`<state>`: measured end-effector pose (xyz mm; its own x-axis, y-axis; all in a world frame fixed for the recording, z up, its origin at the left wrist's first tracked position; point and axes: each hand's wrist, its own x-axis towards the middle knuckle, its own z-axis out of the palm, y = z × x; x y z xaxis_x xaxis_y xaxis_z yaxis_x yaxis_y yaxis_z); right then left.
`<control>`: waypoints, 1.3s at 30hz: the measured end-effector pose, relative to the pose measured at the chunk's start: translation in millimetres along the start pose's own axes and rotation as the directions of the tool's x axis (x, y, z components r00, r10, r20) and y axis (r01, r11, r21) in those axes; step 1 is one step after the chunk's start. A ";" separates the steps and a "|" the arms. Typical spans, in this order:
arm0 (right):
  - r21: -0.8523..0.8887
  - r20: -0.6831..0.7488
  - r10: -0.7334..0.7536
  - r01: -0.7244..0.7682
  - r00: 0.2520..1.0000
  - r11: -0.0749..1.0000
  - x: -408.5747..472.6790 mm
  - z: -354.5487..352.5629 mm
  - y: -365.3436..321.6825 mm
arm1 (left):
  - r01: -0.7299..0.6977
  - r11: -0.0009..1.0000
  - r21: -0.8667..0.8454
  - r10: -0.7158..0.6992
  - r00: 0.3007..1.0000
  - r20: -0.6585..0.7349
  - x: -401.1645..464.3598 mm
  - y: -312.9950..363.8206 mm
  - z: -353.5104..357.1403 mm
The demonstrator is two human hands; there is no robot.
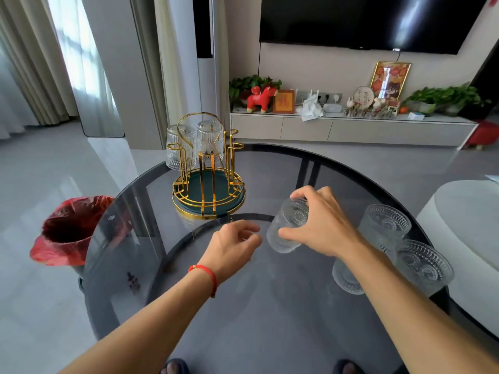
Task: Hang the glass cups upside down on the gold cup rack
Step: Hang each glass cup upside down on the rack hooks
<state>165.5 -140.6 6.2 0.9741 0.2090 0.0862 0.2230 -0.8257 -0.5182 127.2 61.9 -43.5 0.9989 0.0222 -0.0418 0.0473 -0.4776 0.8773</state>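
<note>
A round dark glass table (270, 319) is carrying the gold cup rack (208, 182) toward its far left edge, while three ribbed glass cups (384, 225) (424, 268) (347, 279) are standing close together near its right edge, well apart from the rack

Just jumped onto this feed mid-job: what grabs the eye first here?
The right hand, its grip closed on a tilted glass cup above the middle of the round dark glass table, with the empty left hand beside it. Beyond them at the table's far edge stands the gold cup rack, two cups already hung upside down on it. Three more cups wait at the table's right edge.
</note>
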 end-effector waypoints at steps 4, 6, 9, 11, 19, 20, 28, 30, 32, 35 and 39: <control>0.211 -0.077 -0.051 0.066 0.996 0.975 -7.5 4.6 -10.5 | 0.326 0.721 -0.612 -0.226 0.945 0.237 0.7 12.3 -3.0; 0.354 -0.032 -0.024 0.034 0.999 0.934 -10.2 9.5 -14.0 | 0.351 0.581 -0.734 -0.204 0.936 0.285 0.7 14.2 -8.9; 0.389 0.069 -0.028 -0.001 0.997 0.921 -13.5 19.3 -15.3 | 0.219 0.644 -0.733 -0.199 0.973 0.117 3.8 12.3 -15.7; 0.327 0.129 -0.064 0.018 0.990 0.945 -14.4 27.4 -17.7 | 0.122 0.709 -0.695 -0.163 0.987 0.008 5.7 12.5 -17.5; 0.455 -0.059 -0.049 0.071 0.997 0.888 -3.0 51.0 -31.5 | -0.166 0.889 -0.427 0.112 0.982 -0.149 14.1 12.1 -26.3; 0.488 -0.074 -0.019 0.053 0.997 0.871 -1.3 52.1 -29.8 | -0.161 0.918 -0.362 0.108 0.981 -0.161 18.5 7.5 -31.3; 0.678 -0.230 0.151 0.047 0.961 0.734 25.5 35.9 -23.8 | -0.145 0.743 0.653 0.252 0.965 -0.074 48.7 -58.4 -46.2; 0.687 -0.278 0.164 0.077 0.947 0.722 37.9 24.9 -30.4 | -0.144 0.726 0.672 0.264 0.961 -0.079 51.9 -58.0 -43.4; 0.689 -0.328 0.177 0.106 0.928 0.717 55.6 14.1 -42.3 | -0.131 0.740 0.660 0.253 0.963 -0.093 53.6 -53.6 -41.9; 0.730 -0.369 0.234 0.124 0.900 0.673 91.9 0.8 -59.5 | -0.124 0.772 0.624 0.242 0.964 -0.107 54.6 -48.7 -42.3; 0.739 -0.426 0.273 0.158 0.862 0.654 139.9 -10.5 -83.0 | -0.092 0.793 0.602 0.201 0.973 -0.117 53.1 -43.1 -46.1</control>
<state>283.7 -48.2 70.2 0.9167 -0.2689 0.2956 0.2727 -0.1198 -0.9546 178.2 124.1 -61.5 0.9810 0.0280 0.1919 -0.0547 -0.9096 0.4119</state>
